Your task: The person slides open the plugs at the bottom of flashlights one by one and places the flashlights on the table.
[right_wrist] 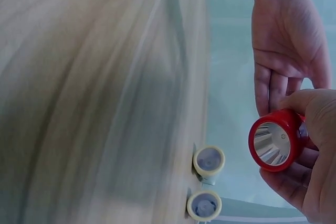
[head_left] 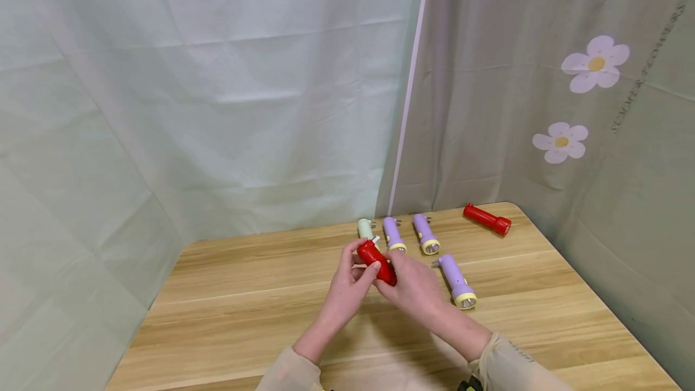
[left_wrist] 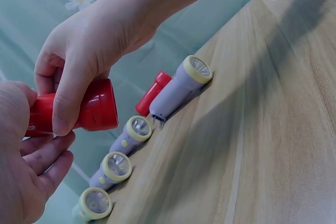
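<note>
Both hands hold a red flashlight [head_left: 377, 260] above the table, its tail tilted up and away. My left hand [head_left: 345, 287] has its thumb and index finger at the tail end, where a small white piece sticks out. With thumb and fingers wrapped round the barrel near the lamp head, my right hand [head_left: 417, 287] grips the other end. The right wrist view shows the silver reflector inside the red flashlight's head [right_wrist: 272, 144]. A purple flashlight [head_left: 453, 277] with a yellow rim and metal prongs lies just right of the right hand.
Behind the hands lie two more purple flashlights [head_left: 392, 233] and a pale green flashlight [head_left: 365, 228], partly hidden. Another red flashlight [head_left: 486, 219] lies near the back right corner of the wooden table [head_left: 233, 300]. Curtains [head_left: 260, 107] hang behind the table edge.
</note>
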A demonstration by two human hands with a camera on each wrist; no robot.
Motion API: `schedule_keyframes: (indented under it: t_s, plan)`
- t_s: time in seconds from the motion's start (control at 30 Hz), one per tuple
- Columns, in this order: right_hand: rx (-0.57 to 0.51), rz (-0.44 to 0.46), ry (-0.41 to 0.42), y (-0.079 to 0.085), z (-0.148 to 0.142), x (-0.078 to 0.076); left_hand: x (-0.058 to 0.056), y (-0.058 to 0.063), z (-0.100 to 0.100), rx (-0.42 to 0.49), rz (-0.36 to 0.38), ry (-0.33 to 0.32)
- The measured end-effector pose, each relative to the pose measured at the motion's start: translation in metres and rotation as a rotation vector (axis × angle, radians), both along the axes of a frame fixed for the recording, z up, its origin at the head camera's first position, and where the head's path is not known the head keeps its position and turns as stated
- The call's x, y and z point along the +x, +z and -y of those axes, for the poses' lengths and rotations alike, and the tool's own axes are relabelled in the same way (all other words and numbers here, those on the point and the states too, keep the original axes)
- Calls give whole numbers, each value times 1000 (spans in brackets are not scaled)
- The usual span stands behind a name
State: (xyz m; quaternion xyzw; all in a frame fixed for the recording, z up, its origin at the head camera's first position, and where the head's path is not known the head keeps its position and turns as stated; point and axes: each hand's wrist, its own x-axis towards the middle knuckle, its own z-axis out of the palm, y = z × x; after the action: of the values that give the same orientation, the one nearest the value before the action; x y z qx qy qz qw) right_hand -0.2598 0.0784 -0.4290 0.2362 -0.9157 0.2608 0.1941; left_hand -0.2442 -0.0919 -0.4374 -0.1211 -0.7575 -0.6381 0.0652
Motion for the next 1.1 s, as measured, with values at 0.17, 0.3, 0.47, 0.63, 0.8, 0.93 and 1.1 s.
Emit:
schedule_keyframes:
  t_s: [0.17, 0.3, 0.47, 0.63, 0.8, 0.93, 1.1]
  plan:
    - [10, 12, -13, 7, -8, -3, -2, 2, 0, -40, -23, -46]
    - [20, 14, -19, 10, -16, -8, -4, 5, 2, -112, -36, -76]
    - [43, 40, -50, 13, -30, -15, -5, 9, 4, -226, -51, -58]
    - [28, 87, -55, 17, -41, -19, -5, 11, 5, -372, -112, -17]
    - [34, 79, -51, 20, -48, -20, -2, 11, 6, -571, -202, 24]
    - [43, 49, -58, 22, -55, -20, -1, 10, 6, -739, -332, 42]
    - [49, 26, -68, 26, -70, -26, 4, 6, 7, -920, -466, 44]
